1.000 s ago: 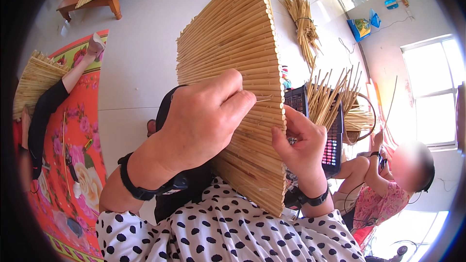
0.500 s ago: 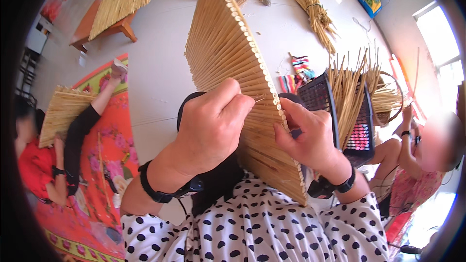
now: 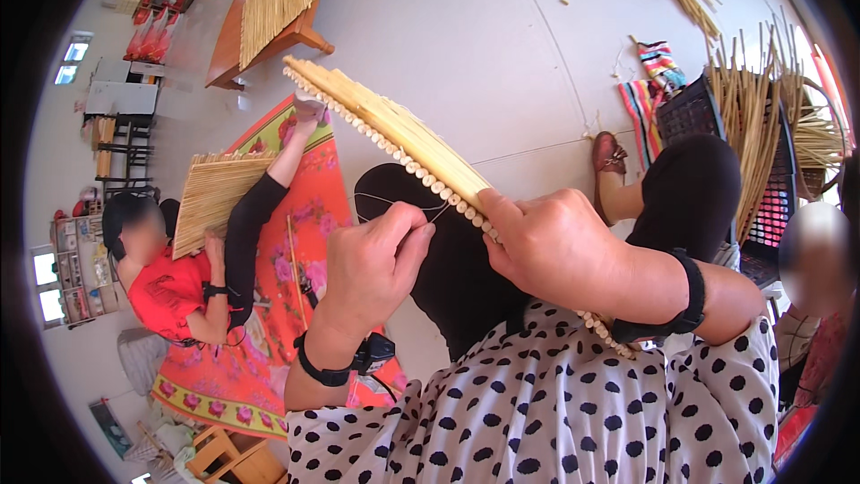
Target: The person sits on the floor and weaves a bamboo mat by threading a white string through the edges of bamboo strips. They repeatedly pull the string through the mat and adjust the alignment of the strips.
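A stiff mat of pale yellow stalks stands tilted over my lap, its row of round cut ends along the near edge. My right hand is closed on that edge, the thumb on top; its forearm hides part of the mat. To the left, my left hand is pinched on a thin thread, which loops behind the fingers and runs to the cut ends. Whether a needle is also in those fingertips cannot be made out.
At left, a person in red sits on a flowered red mat with another stalk mat. A low wooden table bears one more. A black crate of stalks stands at right, beside a partly visible person.
The view has swung left. The stalk mat has turned so its cut-end edge slopes up to the left. My left hand has moved away from the mat's face, drawing thread past the edge.
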### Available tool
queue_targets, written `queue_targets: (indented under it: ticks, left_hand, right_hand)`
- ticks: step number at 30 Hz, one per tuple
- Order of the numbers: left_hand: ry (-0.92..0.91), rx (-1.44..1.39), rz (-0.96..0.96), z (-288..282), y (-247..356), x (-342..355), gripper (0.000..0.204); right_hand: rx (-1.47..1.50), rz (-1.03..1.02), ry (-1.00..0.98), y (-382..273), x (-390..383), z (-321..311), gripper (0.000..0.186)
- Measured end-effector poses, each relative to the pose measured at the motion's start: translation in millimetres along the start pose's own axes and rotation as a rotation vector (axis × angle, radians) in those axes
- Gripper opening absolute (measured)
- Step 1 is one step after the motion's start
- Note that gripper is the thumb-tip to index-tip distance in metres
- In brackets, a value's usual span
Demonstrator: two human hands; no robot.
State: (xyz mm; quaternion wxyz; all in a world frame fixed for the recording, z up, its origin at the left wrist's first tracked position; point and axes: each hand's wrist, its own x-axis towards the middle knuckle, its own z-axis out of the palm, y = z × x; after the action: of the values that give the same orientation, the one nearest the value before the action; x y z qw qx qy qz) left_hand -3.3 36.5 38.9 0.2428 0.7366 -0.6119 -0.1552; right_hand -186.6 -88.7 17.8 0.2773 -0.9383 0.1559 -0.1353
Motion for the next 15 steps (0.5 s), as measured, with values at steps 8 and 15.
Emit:
queue_targets:
  ticks: [8,15]
  left_hand:
    - [-0.057,-0.225,-0.309,-5.2,-1.4,-34.9,0.007]
    - [0.011,-0.290,-0.399,0.3,-3.8,-41.6,0.009]
  right_hand:
    - [0.112,-0.171,0.006,4.8,2.2,17.0,0.022]
    - [0.159,-0.157,0.147,7.4,6.2,23.4,0.022]
